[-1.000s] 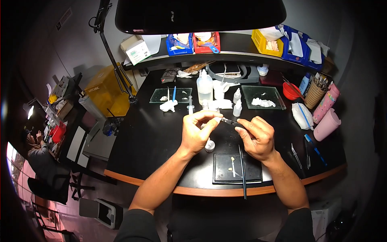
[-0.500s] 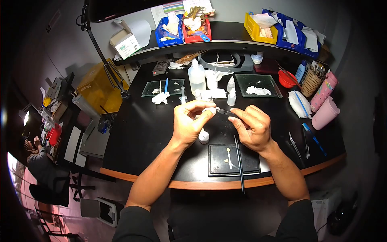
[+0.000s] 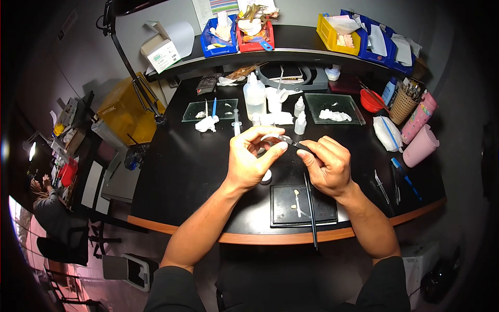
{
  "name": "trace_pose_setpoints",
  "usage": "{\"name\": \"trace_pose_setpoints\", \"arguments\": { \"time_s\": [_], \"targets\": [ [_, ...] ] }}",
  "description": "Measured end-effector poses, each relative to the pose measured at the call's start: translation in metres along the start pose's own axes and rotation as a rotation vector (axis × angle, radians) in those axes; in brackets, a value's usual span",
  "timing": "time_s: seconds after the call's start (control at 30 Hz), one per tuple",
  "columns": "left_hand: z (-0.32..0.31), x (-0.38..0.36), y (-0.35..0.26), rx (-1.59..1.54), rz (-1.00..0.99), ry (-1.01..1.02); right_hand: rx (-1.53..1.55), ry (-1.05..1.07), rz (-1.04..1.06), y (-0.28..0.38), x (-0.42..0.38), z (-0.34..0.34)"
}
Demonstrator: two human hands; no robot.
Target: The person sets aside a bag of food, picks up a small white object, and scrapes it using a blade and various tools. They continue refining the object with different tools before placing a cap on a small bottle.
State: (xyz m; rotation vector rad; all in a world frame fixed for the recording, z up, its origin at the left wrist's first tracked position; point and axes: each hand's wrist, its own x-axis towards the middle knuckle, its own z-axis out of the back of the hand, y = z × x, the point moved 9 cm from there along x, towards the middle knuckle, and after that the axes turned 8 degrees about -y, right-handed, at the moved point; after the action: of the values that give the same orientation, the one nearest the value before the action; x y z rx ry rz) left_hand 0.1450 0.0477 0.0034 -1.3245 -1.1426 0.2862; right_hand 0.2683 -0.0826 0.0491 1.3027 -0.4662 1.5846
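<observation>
My left hand (image 3: pixel 249 164) is closed, with thumb and fingers pinching a small white curved piece (image 3: pixel 271 137). Between the fingertips of my right hand (image 3: pixel 328 162) is a slim dark tool (image 3: pixel 299 146), its far end at the white piece; the exact kind of tool is too small to tell. Below the hands, a black tile (image 3: pixel 278 210) carries small cream-coloured pieces (image 3: pixel 294 207) and a whitish strip. A thin dark-handled brush-like stick (image 3: pixel 312 218) lies across the tile and overhangs the table edge. Partly hidden by my left wrist is a small white-lidded jar (image 3: pixel 266 178).
Behind my hands stand a large clear bottle (image 3: pixel 254 96), two small dropper bottles (image 3: pixel 300 124) and a syringe (image 3: pixel 236 125). Glass slabs (image 3: pixel 345 101) lie at the back. On the right are tweezers (image 3: pixel 381 187), a blue toothbrush (image 3: pixel 406 179) and a pink cup (image 3: pixel 422 146). Another person sits far left.
Both hands have shifted slightly right in view, and more of the white piece shows. The dark tool stays against it, now angled a little differently.
</observation>
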Motion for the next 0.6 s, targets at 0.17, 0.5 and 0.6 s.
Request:
{"name": "trace_pose_setpoints", "arguments": {
  "time_s": [0.17,0.5,0.6],
  "targets": [
    [-0.0005,-0.0002,-0.0040,-0.027,0.012,-0.011,0.002,-0.008,0.017,0.0005,0.0003,0.0010],
    [-0.0021,0.0002,-0.0078,-0.026,-0.011,0.001,0.002,-0.024,0.037,0.0008,-0.0001,0.0036],
    [-0.0022,0.0004,-0.0074,-0.025,-0.012,0.006,0.005,-0.022,0.034,0.0011,0.0008,0.0031]
  ]
}}
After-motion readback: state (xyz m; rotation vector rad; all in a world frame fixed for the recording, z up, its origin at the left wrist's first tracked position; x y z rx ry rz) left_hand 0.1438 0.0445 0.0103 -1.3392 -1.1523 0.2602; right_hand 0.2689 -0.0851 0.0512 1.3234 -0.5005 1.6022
